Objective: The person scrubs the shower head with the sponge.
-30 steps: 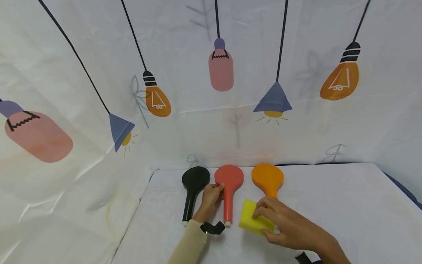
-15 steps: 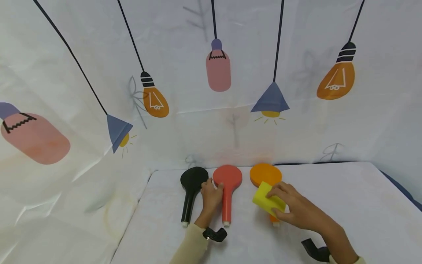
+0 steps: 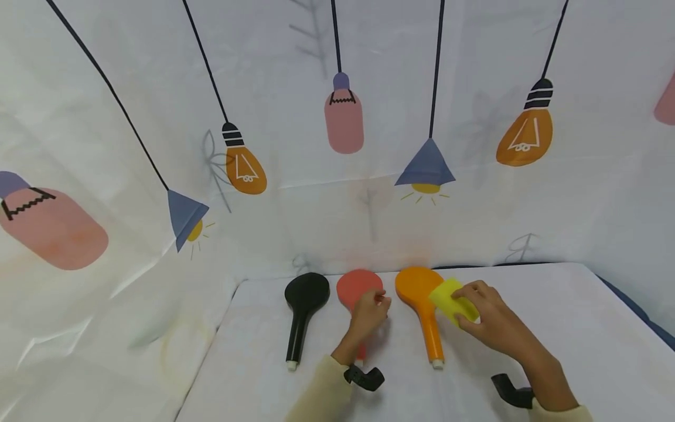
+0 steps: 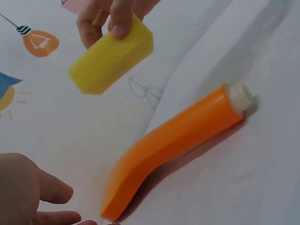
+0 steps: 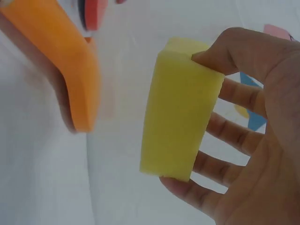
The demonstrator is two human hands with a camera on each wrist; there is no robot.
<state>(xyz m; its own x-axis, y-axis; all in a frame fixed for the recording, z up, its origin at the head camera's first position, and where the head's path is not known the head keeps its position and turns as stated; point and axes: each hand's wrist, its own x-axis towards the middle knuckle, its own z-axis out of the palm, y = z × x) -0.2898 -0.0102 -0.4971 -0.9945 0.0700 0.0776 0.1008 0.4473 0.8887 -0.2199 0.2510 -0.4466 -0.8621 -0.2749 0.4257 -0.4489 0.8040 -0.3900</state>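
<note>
Your white table [image 3: 559, 310] bears a black paddle [image 3: 306, 293], red paddle [image 3: 354, 285] and orange paddle [image 3: 416, 286]; your left hand [image 3: 367, 313], fingers loosely apart, is over the red — your right hand [image 3: 489, 316] has fingers clamped on the yellow sponge [image 5: 180, 117], by the orange's right side.

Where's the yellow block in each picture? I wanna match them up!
Head: right of the middle, low down, pinched in the right hand; the yellow block is there.
Left wrist: near the top, left of the middle, the yellow block.
Right wrist: near the middle, the yellow block.
Shared landmark: the orange paddle, lower middle in head, below the block in left wrist, upper left in right wrist.
</note>
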